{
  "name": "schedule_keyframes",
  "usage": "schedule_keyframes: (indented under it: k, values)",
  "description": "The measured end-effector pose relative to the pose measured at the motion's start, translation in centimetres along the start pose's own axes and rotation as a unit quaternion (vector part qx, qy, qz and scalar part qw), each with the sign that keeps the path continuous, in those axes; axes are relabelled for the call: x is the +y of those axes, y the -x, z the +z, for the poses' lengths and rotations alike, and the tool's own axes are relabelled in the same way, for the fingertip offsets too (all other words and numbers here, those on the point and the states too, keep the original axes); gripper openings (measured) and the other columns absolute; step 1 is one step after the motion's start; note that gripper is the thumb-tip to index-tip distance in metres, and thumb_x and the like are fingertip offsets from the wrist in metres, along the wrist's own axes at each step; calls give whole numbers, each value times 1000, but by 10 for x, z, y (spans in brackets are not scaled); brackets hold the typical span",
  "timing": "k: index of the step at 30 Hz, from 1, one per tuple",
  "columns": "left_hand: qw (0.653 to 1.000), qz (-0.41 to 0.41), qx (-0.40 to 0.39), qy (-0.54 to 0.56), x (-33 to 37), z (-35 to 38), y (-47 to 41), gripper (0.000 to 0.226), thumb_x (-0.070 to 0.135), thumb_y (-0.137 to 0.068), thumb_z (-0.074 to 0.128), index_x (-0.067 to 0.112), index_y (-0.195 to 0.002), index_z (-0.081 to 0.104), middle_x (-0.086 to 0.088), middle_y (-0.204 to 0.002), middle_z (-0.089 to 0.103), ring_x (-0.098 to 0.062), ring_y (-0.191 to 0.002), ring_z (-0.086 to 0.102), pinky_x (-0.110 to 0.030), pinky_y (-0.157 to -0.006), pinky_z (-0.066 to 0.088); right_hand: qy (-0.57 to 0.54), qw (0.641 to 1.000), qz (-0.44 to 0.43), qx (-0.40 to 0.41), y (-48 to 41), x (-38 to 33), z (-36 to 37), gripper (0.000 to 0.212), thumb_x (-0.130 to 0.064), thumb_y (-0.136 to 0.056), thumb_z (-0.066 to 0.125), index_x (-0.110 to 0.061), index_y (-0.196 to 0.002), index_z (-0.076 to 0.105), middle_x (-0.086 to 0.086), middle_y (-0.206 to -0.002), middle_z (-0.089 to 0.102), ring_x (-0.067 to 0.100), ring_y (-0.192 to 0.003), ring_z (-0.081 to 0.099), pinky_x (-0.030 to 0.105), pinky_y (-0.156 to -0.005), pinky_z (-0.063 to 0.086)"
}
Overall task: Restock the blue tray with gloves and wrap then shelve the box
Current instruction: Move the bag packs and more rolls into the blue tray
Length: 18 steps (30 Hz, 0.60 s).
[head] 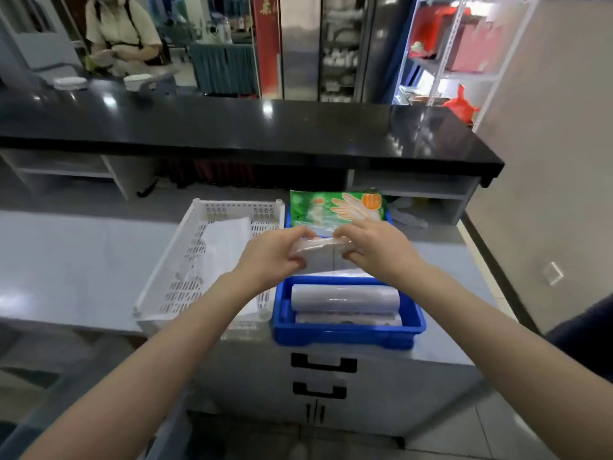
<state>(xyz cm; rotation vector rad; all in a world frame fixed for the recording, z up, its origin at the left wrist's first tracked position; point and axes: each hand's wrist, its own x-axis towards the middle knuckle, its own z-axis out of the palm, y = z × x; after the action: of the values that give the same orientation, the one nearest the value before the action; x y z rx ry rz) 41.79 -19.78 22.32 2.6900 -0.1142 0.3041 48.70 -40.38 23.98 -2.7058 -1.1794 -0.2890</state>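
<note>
Nearest you, blue tray (348, 330) w/ two wrap rolls (345, 298) on the counter edge, then your L hand (275, 254) & R hand (374, 249) both curled tight round a clear pack (320, 249) above it, green glove bag (335, 209) behind.

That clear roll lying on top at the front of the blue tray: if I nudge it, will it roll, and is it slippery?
Likely to roll: the clear roll is a cylinder lying across another roll in the blue tray. The tray's walls should stop it. Its glossy film looks slippery. Probably light.
</note>
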Motion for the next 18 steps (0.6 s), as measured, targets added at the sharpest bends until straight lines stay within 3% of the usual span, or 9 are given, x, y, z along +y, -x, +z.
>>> schedule_keyframes:
  k: [3, 7, 14, 18]
  values:
    - [999, 30, -27, -11, -4, 21, -33, 45, 27, -74, 72, 33, -115, 56, 1, -103, 69, -23, -93, 62, -35, -74, 50, 9, 999, 36, -6, -7, 25, 18, 33, -25, -87, 62, -23, -119, 58, 0, -116, 63, 23, -107, 53, 34, -81, 41]
    - [996, 7, -83, 40, -23, 52, -71, 45, 26, -71, 76, 35, -110, 55, 6, -94, 66, -19, -85, 62, -34, -72, 51, 16, 997, 63, -40, -25, 52, 45, 33, -26, -86, 62, -25, -119, 57, -1, -115, 63, 22, -104, 54, 35, -79, 43]
    - [971, -16, -210, 111, -63, 87, -112, 48, 39, -60, 80, 49, -99, 54, 23, -83, 57, 4, -79, 55, -27, -71, 47, -107, 959, 147, -219, -59, 82, 88, 37, -20, -83, 61, -27, -119, 58, -3, -118, 64, 21, -104, 59, 41, -88, 50]
    - [955, -13, -261, 143, -75, 98, -121, 42, 45, -68, 76, 45, -105, 55, 14, -98, 65, -6, -88, 62, -28, -79, 50, -118, 925, 174, -316, -66, 98, 102, 44, -25, -81, 66, -29, -123, 56, -3, -122, 63, 20, -106, 59, 39, -92, 50]
